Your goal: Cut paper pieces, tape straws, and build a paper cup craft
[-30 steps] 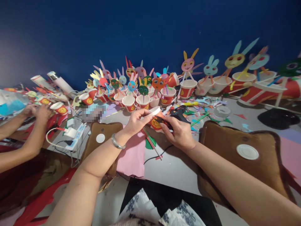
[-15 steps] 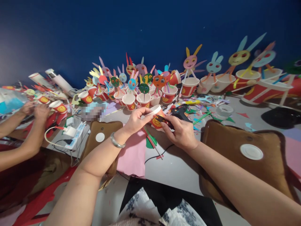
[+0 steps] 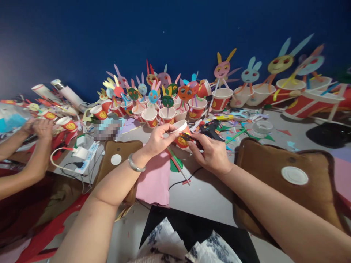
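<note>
My left hand [image 3: 161, 141] pinches the rim of a red and white paper cup [image 3: 183, 141] with a yellow print. The cup is slightly tilted above the table. In my right hand [image 3: 210, 151] is a dark, narrow-bladed tool [image 3: 187, 136]; its point lies against the cup's side, and my fingers hide most of its handle. Whether it is scissors or a knife I cannot tell. Below the cup lie a green paper piece [image 3: 175, 165] and a thin grey stick [image 3: 184, 177]. A black glue gun [image 3: 211, 130] rests just behind my right hand.
Paper cups with paper rabbit figures, one being a pink rabbit [image 3: 222, 69], line the blue wall. Brown cushions, including the right one [image 3: 263, 190], flank my arms. Pink paper [image 3: 153, 182] and a power strip [image 3: 88, 160] lie leftward. Another person's hands [image 3: 41, 129] work at far left.
The cup in my left hand has tipped a little, and more of its front shows. The dark tool stays at its side; my hands have barely moved.
</note>
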Motion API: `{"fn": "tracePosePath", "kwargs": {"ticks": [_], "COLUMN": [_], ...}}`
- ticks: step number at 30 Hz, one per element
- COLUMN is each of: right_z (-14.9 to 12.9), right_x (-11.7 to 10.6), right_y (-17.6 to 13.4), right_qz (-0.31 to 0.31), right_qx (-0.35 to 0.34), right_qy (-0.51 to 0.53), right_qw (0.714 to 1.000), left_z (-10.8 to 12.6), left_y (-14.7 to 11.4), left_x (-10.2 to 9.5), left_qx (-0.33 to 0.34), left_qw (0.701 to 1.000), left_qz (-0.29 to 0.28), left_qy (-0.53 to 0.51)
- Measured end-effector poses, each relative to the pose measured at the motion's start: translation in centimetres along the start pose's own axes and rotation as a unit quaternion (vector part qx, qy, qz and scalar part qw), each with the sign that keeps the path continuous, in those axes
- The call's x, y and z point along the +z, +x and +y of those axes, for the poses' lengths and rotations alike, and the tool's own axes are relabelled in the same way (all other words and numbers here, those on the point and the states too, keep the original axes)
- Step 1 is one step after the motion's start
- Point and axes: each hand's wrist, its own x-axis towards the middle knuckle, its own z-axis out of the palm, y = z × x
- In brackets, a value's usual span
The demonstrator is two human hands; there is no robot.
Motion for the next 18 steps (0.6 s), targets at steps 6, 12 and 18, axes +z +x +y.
{"fn": "tracePosePath", "kwargs": {"ticks": [6, 12, 18], "right_z": [0.03, 0.01, -0.05], "right_x": [-0.08, -0.10, -0.15], "right_y": [0.07, 0.08, 0.14], "right_qz": [0.005, -0.014, -0.023], "right_qx": [-0.010, 0.020, 0.055], "right_qy": [-0.007, 0.040, 0.083], "right_qw": [1.000, 0.999, 0.995], "left_z": [-0.44, -0.70, -0.35], "left_y": [0.08, 0.21, 0.31], "left_x": [-0.18, -0.63, -1.00], "left_qx": [-0.021, -0.045, -0.040], "left_qw": [1.000, 0.997, 0.997], "left_qz": [-0.009, -0.033, -0.042], "left_qy": [-0.016, -0.046, -0.041]}}
